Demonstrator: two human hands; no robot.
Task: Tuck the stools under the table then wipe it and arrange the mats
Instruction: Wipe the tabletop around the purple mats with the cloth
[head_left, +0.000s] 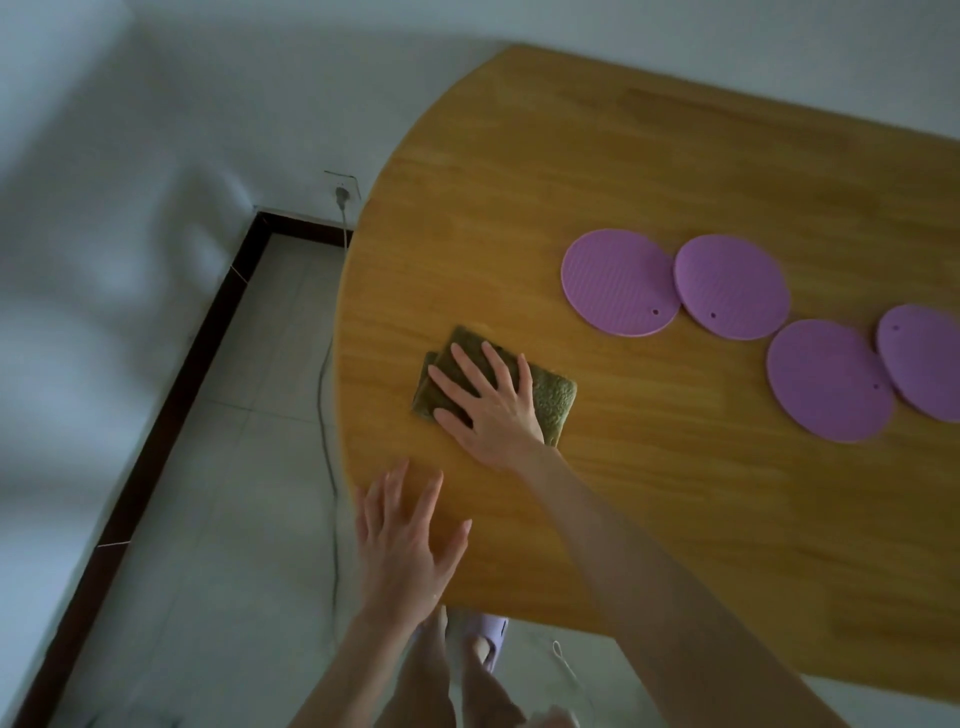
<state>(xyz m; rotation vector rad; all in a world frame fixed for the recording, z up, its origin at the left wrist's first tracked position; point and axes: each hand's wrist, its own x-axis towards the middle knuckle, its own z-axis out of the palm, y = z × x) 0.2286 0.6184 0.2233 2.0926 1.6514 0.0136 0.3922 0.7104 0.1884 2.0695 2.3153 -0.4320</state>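
My right hand (488, 405) lies flat, fingers spread, pressing a folded green cloth (553, 397) onto the wooden table (597, 171) near its rounded left end. My left hand (405, 545) hovers open with fingers apart over the table's near-left edge, holding nothing. Several round purple mats lie to the right: one (618, 283), a second (732, 286) overlapping it, a third (828, 382), and a fourth (924, 358) partly cut off by the frame. No stools are in view.
A grey cable (327, 415) hangs from a wall socket (342, 189) down along the tiled floor (218, 493) left of the table. A dark skirting board (171, 374) lines the white wall. My slippered feet (480, 639) stand below the table edge.
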